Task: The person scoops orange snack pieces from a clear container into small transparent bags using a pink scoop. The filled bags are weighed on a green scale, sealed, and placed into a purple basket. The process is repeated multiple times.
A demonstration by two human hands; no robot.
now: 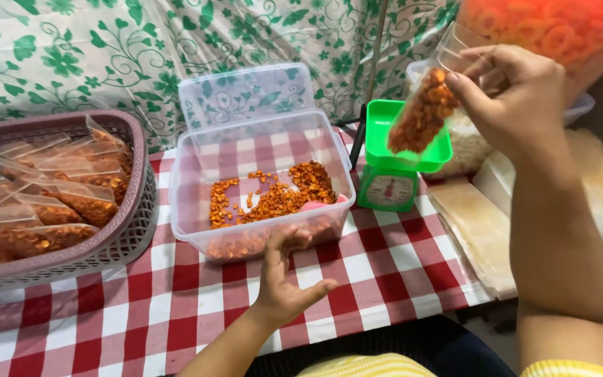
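My right hand (pixel 518 98) holds up a small clear plastic bag (pixel 423 112) filled with orange-brown snack pieces, above the green kitchen scale (pixel 403 164). My left hand (pixel 284 279) hovers open over the red-and-white checked tablecloth (pixel 162 314), fingers spread, just in front of a clear plastic tub (pixel 259 185). The tub holds a thin layer of the same orange snack pieces and something pink at its right side.
A mauve basket (pixel 116 237) at the left holds several filled snack bags. A clear lid (pixel 246 94) leans behind the tub. Stacks of empty clear bags (pixel 479 230) lie at the right. A large bag of orange ring snacks (pixel 560 31) stands at the top right.
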